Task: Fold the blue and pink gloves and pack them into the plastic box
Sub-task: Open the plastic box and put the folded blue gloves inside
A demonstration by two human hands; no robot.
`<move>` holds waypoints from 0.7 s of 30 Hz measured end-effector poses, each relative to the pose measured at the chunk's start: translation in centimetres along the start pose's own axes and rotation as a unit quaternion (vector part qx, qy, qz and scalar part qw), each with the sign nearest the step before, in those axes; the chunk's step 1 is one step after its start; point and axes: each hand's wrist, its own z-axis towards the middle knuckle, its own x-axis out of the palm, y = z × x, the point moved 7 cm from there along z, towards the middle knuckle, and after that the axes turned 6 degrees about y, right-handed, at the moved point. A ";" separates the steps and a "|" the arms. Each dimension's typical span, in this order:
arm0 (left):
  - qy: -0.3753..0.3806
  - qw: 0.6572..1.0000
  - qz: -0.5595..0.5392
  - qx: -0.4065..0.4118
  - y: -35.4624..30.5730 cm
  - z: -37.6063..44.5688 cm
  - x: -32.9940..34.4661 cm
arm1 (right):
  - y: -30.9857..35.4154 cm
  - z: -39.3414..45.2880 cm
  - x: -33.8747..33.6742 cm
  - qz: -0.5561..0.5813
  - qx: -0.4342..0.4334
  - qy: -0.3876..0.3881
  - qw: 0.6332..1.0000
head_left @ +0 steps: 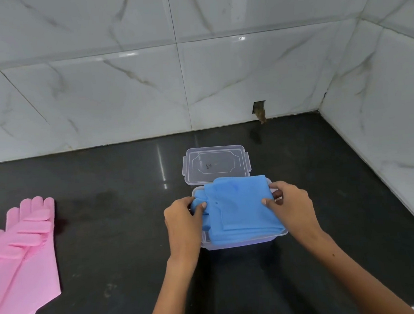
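The folded blue gloves lie across the top of the clear plastic box at the centre of the dark counter, wider than the box and covering its opening. My left hand pinches the bundle's left side, where blue fingertips stick out. My right hand grips its right edge, thumb on top. The pink gloves lie flat and unfolded at the far left of the counter, fingers pointing away from me.
The box's clear lid lies flat on the counter just behind the box. White marble-tiled walls close off the back and right side. A small hole sits low in the back wall.
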 end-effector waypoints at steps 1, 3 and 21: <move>-0.004 1.000 0.013 0.012 -0.2 0.0 -0.1 | 0.1 0.0 0.0 0.004 -0.005 -0.001 1.000; -0.008 0.999 0.027 0.029 -0.5 -0.2 -0.1 | 0.3 0.2 0.1 0.002 -0.020 0.021 1.000; 0.320 0.772 0.409 0.367 -3.5 -0.1 4.3 | 4.1 -0.8 2.7 -0.327 -0.292 0.253 0.862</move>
